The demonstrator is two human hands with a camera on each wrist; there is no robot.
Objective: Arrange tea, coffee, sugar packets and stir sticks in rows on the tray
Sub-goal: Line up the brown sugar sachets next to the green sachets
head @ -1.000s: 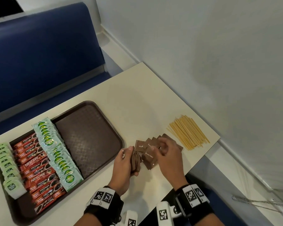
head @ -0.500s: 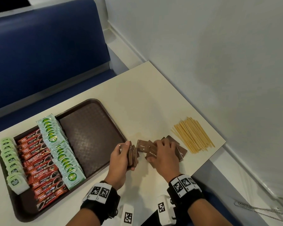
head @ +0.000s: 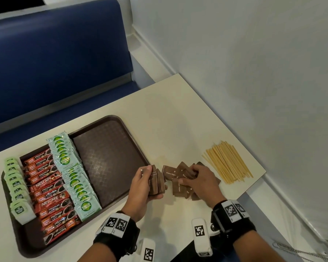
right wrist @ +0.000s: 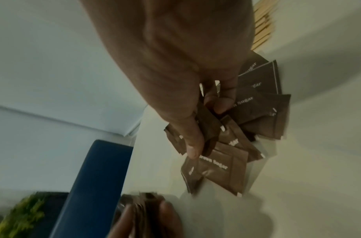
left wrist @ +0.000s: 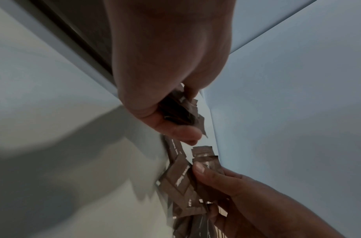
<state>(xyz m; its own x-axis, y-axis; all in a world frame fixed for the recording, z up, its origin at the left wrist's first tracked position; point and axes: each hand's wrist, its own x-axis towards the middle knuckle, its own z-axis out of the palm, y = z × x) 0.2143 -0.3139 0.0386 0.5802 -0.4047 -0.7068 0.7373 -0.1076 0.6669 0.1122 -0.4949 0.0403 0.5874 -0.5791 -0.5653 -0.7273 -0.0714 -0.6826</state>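
Note:
A brown tray (head: 110,159) on the cream table holds rows of pale green tea bags (head: 15,183), red coffee sticks (head: 47,188) and green-and-white packets (head: 74,176); its right half is bare. My left hand (head: 143,184) grips a stack of brown sugar packets (head: 156,183) upright beside the tray's right rim, also seen as the stack (left wrist: 178,112) in the left wrist view. My right hand (head: 199,181) pinches one brown sugar packet (right wrist: 208,127) from the loose pile (head: 178,186) on the table. Wooden stir sticks (head: 227,161) lie in a heap to the right.
The table's right edge (head: 254,186) runs just past the stir sticks, with a white wall close behind. A blue bench seat (head: 55,59) stands beyond the table's far side. Bare tabletop lies behind the sugar pile.
My right hand has dropped back from the left hand's stack onto the loose pile and taken hold of another packet. The left hand keeps its stack nearly still.

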